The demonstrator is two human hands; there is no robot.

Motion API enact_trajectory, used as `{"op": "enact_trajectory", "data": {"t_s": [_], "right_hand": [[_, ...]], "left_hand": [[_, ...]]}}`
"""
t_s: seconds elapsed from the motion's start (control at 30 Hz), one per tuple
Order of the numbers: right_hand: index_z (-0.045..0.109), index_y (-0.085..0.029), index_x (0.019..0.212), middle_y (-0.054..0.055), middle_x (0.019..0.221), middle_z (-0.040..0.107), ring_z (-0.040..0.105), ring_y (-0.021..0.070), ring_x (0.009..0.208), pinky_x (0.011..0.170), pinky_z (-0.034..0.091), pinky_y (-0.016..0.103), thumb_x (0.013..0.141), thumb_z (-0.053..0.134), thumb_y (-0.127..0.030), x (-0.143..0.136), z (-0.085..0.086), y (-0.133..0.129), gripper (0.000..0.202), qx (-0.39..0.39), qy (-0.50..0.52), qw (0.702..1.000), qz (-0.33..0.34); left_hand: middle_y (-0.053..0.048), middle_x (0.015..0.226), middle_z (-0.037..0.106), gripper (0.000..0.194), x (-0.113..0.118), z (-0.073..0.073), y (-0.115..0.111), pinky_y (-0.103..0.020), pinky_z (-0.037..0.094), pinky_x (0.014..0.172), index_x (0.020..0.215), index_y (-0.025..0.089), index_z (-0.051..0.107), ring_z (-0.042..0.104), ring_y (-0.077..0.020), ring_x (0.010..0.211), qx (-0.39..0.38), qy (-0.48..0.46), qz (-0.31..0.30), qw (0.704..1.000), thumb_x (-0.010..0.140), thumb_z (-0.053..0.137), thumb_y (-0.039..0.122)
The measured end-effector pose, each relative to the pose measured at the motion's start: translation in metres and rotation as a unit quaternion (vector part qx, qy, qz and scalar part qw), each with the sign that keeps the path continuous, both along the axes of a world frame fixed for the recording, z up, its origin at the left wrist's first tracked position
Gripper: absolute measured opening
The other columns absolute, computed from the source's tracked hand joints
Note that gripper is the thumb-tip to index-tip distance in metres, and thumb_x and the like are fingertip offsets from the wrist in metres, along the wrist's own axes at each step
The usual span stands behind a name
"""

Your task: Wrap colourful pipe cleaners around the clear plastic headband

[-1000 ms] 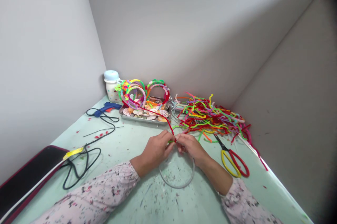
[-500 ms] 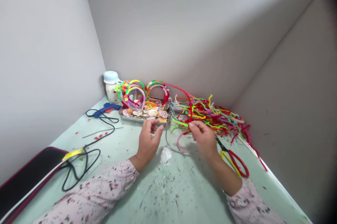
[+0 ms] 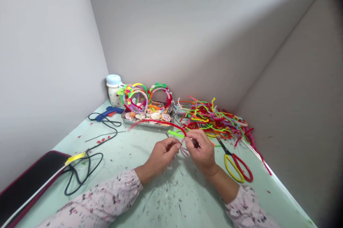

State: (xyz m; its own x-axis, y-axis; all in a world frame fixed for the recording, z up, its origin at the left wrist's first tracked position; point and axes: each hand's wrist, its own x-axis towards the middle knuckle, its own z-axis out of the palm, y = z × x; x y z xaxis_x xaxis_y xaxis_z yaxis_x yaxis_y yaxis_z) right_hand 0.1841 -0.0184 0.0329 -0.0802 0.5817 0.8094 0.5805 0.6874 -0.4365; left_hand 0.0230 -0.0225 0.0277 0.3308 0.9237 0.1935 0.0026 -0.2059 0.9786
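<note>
A long red pipe cleaner (image 3: 164, 122) arches leftward from my right hand (image 3: 202, 151), which is closed on it, and passes in front of the shell tray. Beside the red strand, a short bright green piece (image 3: 175, 134) sticks out to the left of the same fingers. My left hand (image 3: 162, 155) is closed in a pinch just left of the right hand; what its fingertips hold, if anything, is too small to make out. Between the hands, a pink piece (image 3: 183, 149) shows below the fingertips.
Decorated headbands (image 3: 138, 99) stand in a metal tray (image 3: 146, 124) of shells. A pipe cleaner pile (image 3: 214, 117) lies behind scissors (image 3: 238, 167). At left are a blue glue gun (image 3: 108, 112), a black cord (image 3: 100, 156), a lidded jar (image 3: 114, 94) and a dark tablet (image 3: 32, 171).
Both hands have come closer together and lower, and my left fingers have closed. The red strand has swung from upright over the pile down to the left.
</note>
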Motion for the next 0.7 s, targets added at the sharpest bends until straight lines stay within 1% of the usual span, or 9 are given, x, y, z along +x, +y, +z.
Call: {"op": "enact_trajectory", "data": {"t_s": [0.03,0.13,0.2,0.23,0.33,0.43,0.57,0.7], "right_hand": [[0.059,-0.020,0.086,0.005,0.087,0.060,0.058,0.0137,0.073,0.054,0.047,0.023,0.079,0.057,-0.013,0.000,0.000,-0.001,0.010,0.012,-0.014,1.000,0.009],[0.059,-0.020,0.090,0.005,0.088,0.062,0.060,0.0143,0.076,0.056,0.050,0.023,0.078,0.059,-0.011,-0.001,-0.001,-0.003,0.015,0.049,-0.074,0.995,0.050],[0.058,-0.020,0.092,0.006,0.088,0.063,0.061,0.0152,0.079,0.061,0.052,0.025,0.077,0.059,-0.010,-0.002,-0.003,-0.004,0.017,0.069,-0.101,0.990,0.064],[0.058,-0.020,0.092,0.005,0.087,0.063,0.061,0.0154,0.079,0.063,0.052,0.026,0.077,0.059,-0.010,-0.002,-0.004,-0.004,0.018,0.076,-0.107,0.989,0.066],[0.058,-0.020,0.092,0.006,0.087,0.062,0.060,0.0151,0.077,0.064,0.052,0.027,0.077,0.060,-0.009,-0.002,-0.006,-0.004,0.019,0.085,-0.108,0.989,0.062],[0.057,-0.020,0.094,0.006,0.088,0.062,0.060,0.0159,0.080,0.067,0.052,0.029,0.076,0.060,-0.008,-0.002,-0.006,-0.004,0.022,0.099,-0.100,0.988,0.068],[0.056,-0.021,0.097,0.006,0.090,0.061,0.060,0.0168,0.083,0.071,0.053,0.032,0.076,0.060,-0.009,-0.001,-0.008,-0.003,0.025,0.106,-0.084,0.989,0.065],[0.055,-0.021,0.100,0.007,0.092,0.061,0.060,0.0189,0.087,0.073,0.052,0.034,0.076,0.063,-0.012,0.003,-0.011,0.000,0.027,0.108,-0.084,0.989,0.058]], "left_hand": [[0.000,0.064,0.054,0.029,0.000,-0.001,0.002,-0.021,0.037,0.049,0.080,0.012,0.060,0.047,-0.0085,0.050,-0.028,-0.027,-0.021,0.999,0.082,0.054,0.040],[0.001,0.050,0.049,0.034,0.000,-0.004,0.007,-0.021,0.036,0.047,0.069,0.011,0.058,0.044,-0.0084,0.044,-0.111,-0.117,-0.076,0.984,0.083,0.052,0.042],[0.001,0.054,0.051,0.028,-0.001,-0.004,0.010,-0.020,0.035,0.047,0.073,0.012,0.058,0.045,-0.0073,0.046,-0.141,-0.186,-0.086,0.969,0.081,0.056,0.038],[0.001,0.056,0.052,0.028,-0.001,-0.003,0.010,-0.020,0.034,0.047,0.073,0.012,0.058,0.045,-0.0070,0.047,-0.154,-0.197,-0.088,0.964,0.081,0.056,0.039],[0.001,0.055,0.053,0.028,-0.001,0.003,0.009,-0.019,0.033,0.046,0.069,0.012,0.059,0.045,-0.0064,0.045,-0.183,-0.192,-0.098,0.959,0.076,0.063,0.039],[0.000,0.056,0.055,0.026,-0.002,0.008,0.008,-0.019,0.032,0.045,0.067,0.011,0.060,0.046,-0.0062,0.045,-0.205,-0.200,-0.103,0.952,0.071,0.069,0.035],[-0.001,0.058,0.058,0.018,-0.003,0.009,0.009,-0.019,0.031,0.045,0.068,0.011,0.063,0.046,-0.0060,0.045,-0.194,-0.210,-0.106,0.952,0.068,0.070,0.027],[0.001,0.053,0.054,0.022,-0.005,0.009,0.012,-0.019,0.029,0.043,0.065,0.011,0.061,0.043,-0.0056,0.042,-0.171,-0.180,-0.080,0.965,0.070,0.069,0.032]]}}
